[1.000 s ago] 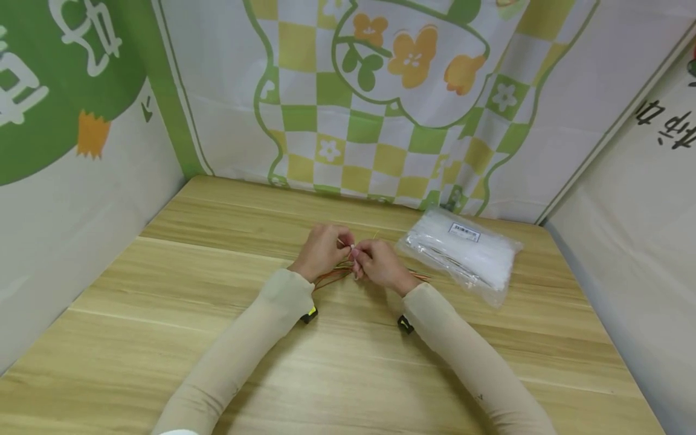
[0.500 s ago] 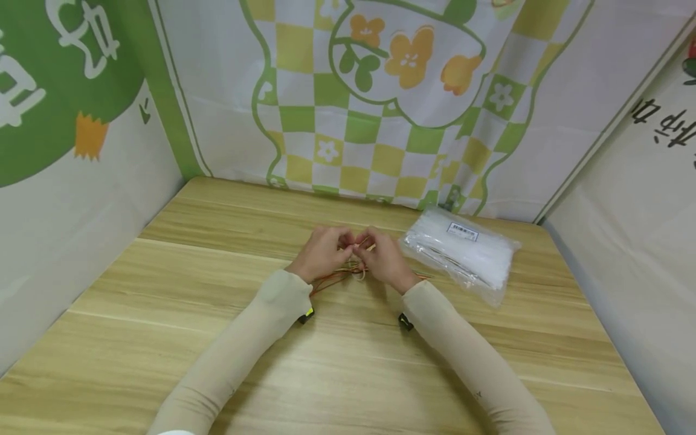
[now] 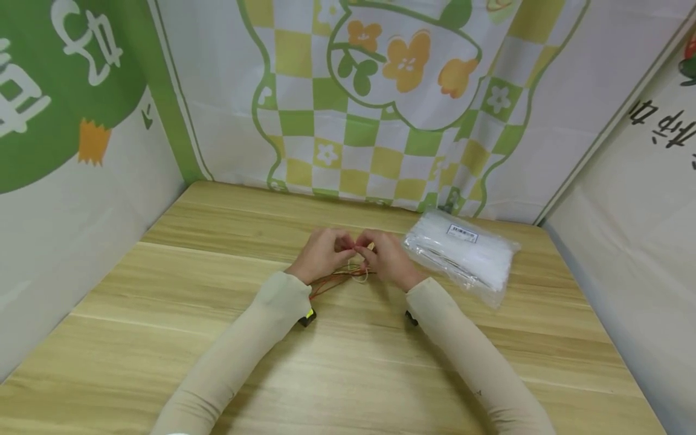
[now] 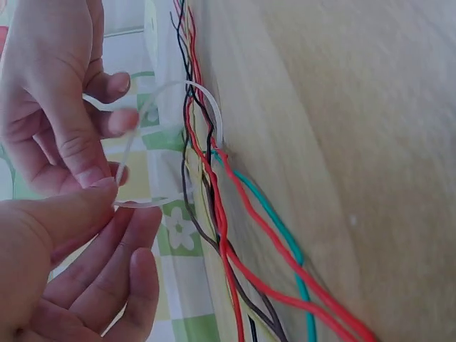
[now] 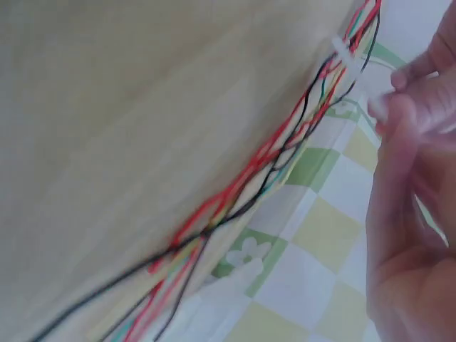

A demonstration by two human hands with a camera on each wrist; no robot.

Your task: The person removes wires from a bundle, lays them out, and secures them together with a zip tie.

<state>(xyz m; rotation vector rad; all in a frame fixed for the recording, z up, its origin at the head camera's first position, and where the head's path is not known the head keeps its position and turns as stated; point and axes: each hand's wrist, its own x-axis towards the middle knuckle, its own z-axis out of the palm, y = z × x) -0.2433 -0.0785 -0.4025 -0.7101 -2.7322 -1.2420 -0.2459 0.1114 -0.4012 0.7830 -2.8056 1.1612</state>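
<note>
In the head view, my left hand (image 3: 318, 255) and right hand (image 3: 390, 263) meet at the fingertips above the middle of the table. Between them they pinch the ends of a thin white cable tie (image 4: 215, 108), bent into a loop around a bundle of wires (image 4: 221, 231). Red, black, teal, brown and yellowish strands run through this loop, which hangs loosely around them. The left wrist view has the left thumb and finger on the tie where the right fingertips meet it. The fingers partly cover the joined ends, so whether the tip is threaded cannot be told.
A clear plastic bag (image 3: 462, 252) of white strips, with a barcode label, lies to the right of my hands on the wooden table (image 3: 348, 374). A printed curtain (image 3: 375, 160) stands behind the table's far edge. Fabric walls rise on both sides.
The right fingers have come up off the wire bundle to the left fingertips, and the tie's loop now shows below them. Over the last half second the hands have barely moved.
</note>
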